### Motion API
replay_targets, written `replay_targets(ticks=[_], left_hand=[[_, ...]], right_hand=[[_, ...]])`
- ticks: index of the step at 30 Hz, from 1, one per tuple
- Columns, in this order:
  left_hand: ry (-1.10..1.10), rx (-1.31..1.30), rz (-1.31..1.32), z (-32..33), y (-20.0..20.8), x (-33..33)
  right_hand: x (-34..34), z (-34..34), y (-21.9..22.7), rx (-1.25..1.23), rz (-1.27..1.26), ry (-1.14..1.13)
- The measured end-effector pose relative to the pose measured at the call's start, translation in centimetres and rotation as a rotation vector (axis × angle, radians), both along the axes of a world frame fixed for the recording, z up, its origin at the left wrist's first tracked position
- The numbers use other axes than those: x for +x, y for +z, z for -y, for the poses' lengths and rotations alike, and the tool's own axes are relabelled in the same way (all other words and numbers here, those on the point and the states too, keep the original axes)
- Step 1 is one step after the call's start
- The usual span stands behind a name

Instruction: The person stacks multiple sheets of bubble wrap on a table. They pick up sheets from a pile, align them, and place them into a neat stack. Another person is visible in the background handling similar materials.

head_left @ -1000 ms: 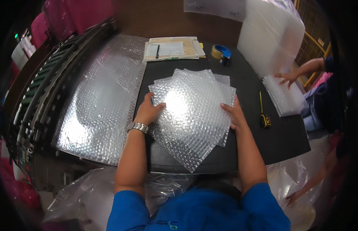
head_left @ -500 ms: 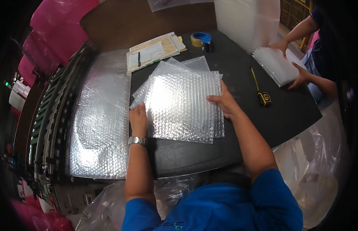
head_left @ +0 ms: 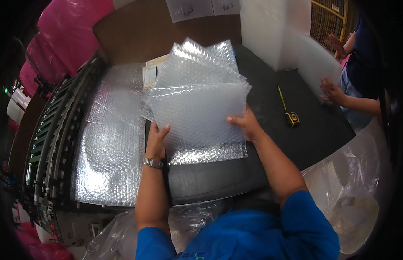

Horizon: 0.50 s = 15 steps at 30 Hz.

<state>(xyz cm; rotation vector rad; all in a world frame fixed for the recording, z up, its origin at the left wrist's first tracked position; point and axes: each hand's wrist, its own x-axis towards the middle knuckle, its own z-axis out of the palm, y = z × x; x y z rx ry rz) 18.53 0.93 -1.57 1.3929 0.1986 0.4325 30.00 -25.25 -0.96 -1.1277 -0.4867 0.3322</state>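
Observation:
A fanned stack of clear bubble wrap sheets [head_left: 201, 112] is held up off the dark tabletop, its far edges splayed at different angles. My left hand [head_left: 157, 141] grips its left edge, thumb on top. On the opposite edge my right hand [head_left: 247, 123] is closed the same way, with its fingers hidden beneath. Whether the sheets are pouches or single layers I cannot tell. A long piece of bubble wrap [head_left: 108, 143] lies flat to the left of the stack.
Right of the stack lies a yellow-black tape measure [head_left: 291, 118], partly drawn out. Papers [head_left: 150, 76] show behind the stack. A co-worker's hands [head_left: 331, 91] are beside upright bubble wrap [head_left: 318, 65] at the table's right. Roller conveyor [head_left: 49, 138] runs along the left.
Both my hands have raised and tilted the stack, which now hides the tape rolls and most of the papers. The co-worker's bundle has been stood upright and one of their hands has come off it.

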Motion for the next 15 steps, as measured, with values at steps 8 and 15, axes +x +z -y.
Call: replay_targets(ticks=[8, 15], left_hand=[[0.123, 0.229, 0.259, -2.5, -0.7, -2.5], [0.049, 0.086, 0.534, 0.2, 1.8, -2.1]], right_hand=[[0.0, 3.0, 0.7, -0.208, 0.324, 0.022], [-1.1, 2.2, 1.0, 0.098, 0.053, 0.061]])
